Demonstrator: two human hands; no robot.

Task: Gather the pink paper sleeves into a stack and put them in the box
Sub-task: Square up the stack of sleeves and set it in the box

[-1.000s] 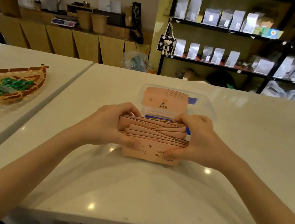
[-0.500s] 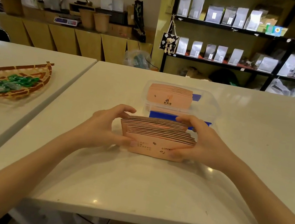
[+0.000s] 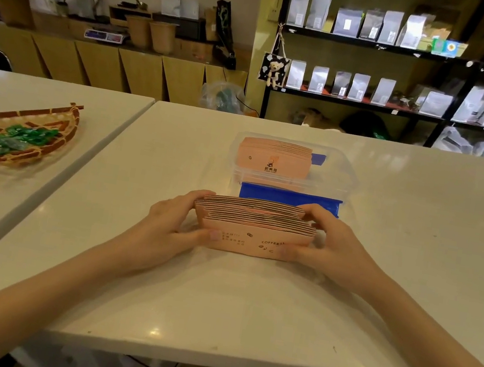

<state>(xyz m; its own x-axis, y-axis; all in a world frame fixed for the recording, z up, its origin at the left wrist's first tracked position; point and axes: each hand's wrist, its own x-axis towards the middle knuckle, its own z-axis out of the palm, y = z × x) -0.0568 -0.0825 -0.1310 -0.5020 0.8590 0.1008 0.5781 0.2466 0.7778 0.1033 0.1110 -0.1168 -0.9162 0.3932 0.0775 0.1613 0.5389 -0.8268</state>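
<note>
Stack (image 3: 254, 228) of pink paper sleeves stands on edge on the table (image 3: 214, 300), just before the box (image 3: 341, 174). Left hand (image 3: 174, 225) and right hand (image 3: 331, 246) clamp its ends, fingers closed on it. Step: squaring. Next, judged: lift into the clear plastic box, beside sleeves already inside. Thin, curved card; edges slightly uneven.

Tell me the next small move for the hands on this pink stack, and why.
Probably tap the stack of pink sleeves once more on the table to even it. The left hand and right hand grip its two ends, yet the top edges look stepped. Then lift it to the clear box, beside the sleeves in the box.
</note>
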